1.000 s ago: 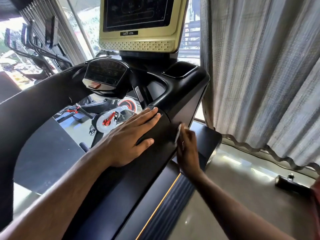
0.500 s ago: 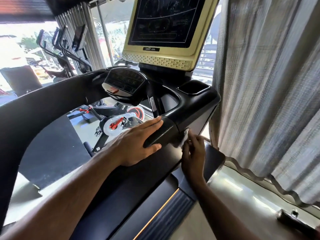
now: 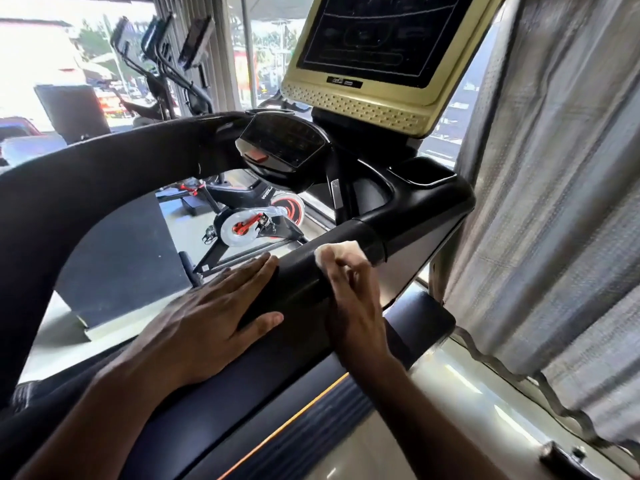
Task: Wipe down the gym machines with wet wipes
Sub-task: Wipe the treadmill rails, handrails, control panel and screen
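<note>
Left hand [image 3: 207,327] laid flat on treadmill handrail [image 3: 294,282], fingers straight and released, likely to brace the body. Just right of those fingers, right hand [image 3: 356,306] pressed to the rail's outer side, fingers curled around a bunched white wet wipe [image 3: 337,252], which sits on the rail at the fingertips, touching the grip's end collar, placed for rubbing the pad. Beyond the fingertips: cup holder [image 3: 422,171], control console [image 3: 284,147], then gold-framed screen [image 3: 374,50] farthest up.
</note>
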Available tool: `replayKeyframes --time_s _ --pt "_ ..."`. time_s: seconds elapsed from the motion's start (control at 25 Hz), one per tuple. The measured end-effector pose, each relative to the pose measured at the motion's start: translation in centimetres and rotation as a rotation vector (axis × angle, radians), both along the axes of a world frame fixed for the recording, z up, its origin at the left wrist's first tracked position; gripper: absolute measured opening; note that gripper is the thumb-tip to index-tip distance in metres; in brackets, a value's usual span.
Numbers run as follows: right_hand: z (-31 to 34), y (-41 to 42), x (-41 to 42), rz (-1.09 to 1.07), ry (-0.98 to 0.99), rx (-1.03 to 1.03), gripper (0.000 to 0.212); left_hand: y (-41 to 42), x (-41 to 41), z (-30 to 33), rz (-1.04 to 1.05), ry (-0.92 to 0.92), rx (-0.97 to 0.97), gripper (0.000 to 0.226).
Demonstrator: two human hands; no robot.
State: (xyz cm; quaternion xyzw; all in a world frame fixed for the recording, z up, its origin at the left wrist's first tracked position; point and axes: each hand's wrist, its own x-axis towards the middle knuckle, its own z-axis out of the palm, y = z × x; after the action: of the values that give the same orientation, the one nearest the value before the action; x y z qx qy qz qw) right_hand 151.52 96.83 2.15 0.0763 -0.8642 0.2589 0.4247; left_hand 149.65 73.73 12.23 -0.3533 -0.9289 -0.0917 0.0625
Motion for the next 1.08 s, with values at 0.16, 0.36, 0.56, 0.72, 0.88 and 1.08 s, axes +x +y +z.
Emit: replayKeyframes --time_s 0.16,0.36,0.56,0.72,0.88,1.08 --pt "1.0 2.9 0.5 -0.037 0.032 0.203 0.048 -1.9 0.9 -0.7 0.021 0.036 -0.057 0.074" --pt "1.5 3.2 -0.5 -0.128 0.098 0.065 0.047 -2.0 1.5 -0.7 0.051 0.023 -0.040 0.073" --pt "2.4 -1.0 1.0 0.147 -0.064 0.231 0.055 -1.8 2.2 0.0 0.087 0.019 -0.039 0.073" --pt "7.9 4.5 -3.5 -0.005 -0.232 0.455 0.050 -2.2 1.7 -0.3 0.062 0.016 -0.043 0.073" --pt "11.0 3.0 -4.5 0.123 -0.462 0.550 0.064 -3.8 1.9 -0.8 0.036 -0.010 -0.041 0.078" --pt "12.1 4.7 -5.2 0.344 -0.476 0.562 0.054 -6.7 3.3 -1.3 0.074 -0.073 -0.006 0.079"
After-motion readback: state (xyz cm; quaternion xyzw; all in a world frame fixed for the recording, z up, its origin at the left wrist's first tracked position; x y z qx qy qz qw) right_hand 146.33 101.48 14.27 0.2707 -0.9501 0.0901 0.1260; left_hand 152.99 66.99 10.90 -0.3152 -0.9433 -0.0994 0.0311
